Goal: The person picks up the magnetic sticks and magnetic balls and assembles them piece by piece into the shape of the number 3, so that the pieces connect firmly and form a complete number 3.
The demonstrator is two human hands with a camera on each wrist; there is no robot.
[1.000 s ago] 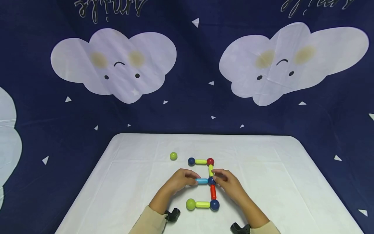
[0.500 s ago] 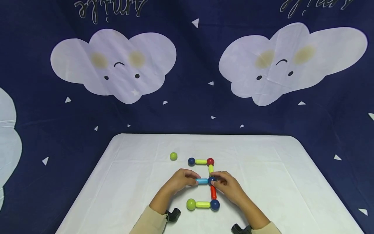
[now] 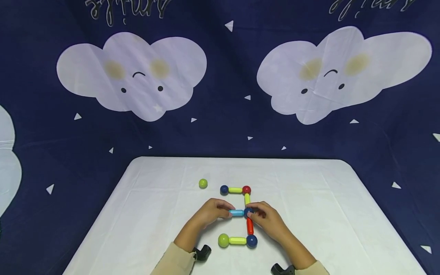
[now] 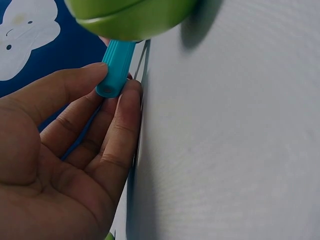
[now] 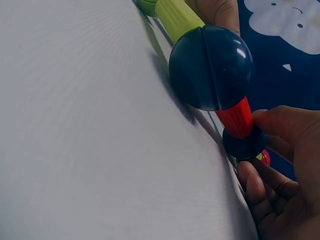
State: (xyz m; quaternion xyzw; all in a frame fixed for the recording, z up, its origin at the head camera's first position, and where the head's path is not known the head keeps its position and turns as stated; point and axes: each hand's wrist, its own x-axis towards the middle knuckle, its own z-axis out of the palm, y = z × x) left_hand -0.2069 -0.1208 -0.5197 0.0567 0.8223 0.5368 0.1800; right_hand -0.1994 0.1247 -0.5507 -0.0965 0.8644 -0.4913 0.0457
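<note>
My left hand (image 3: pixel 214 211) pinches the free left end of a light blue rod (image 3: pixel 236 212) between thumb and fingers, as the left wrist view also shows. The rod's other end meets a dark blue ball (image 3: pixel 248 212), which my right hand (image 3: pixel 268 217) grips with thumb and fingers. From this ball a yellow-green rod (image 3: pixel 247 199) runs back to a red ball (image 3: pixel 246 190), and a red rod (image 3: pixel 249 226) runs forward to another dark blue ball (image 3: pixel 252 241). Another yellow-green rod (image 3: pixel 237 240) joins that one to a green ball (image 3: pixel 223 240).
At the back, a yellow-green rod (image 3: pixel 235 190) links the red ball to a dark blue ball (image 3: pixel 224 190). A loose green ball (image 3: pixel 203 183) lies left of it on the white table (image 3: pixel 309 191). Behind the table hangs a dark blue cloth (image 3: pixel 220 133) with clouds.
My right hand has shifted from beside the middle dark blue ball to a grip around it. The left hand keeps its pinch on the light blue rod.
</note>
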